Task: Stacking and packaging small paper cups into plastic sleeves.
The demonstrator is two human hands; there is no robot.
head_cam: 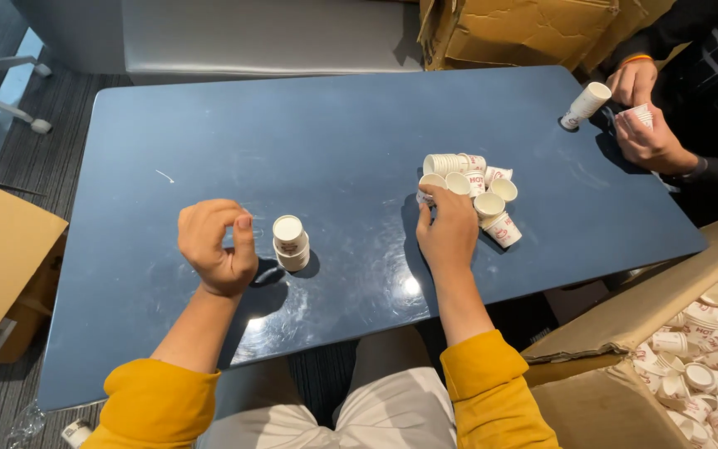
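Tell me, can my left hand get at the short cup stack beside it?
Probably yes: the left hand sits loosely curled just beside the stack, with only bare table between them.

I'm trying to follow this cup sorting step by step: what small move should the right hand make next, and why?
Probably close the right hand on one small white paper cup from the loose pile and carry it to the short stack of white paper cups beside the left hand. The fingers already rest at the pile's edge, and the left hand looks empty.
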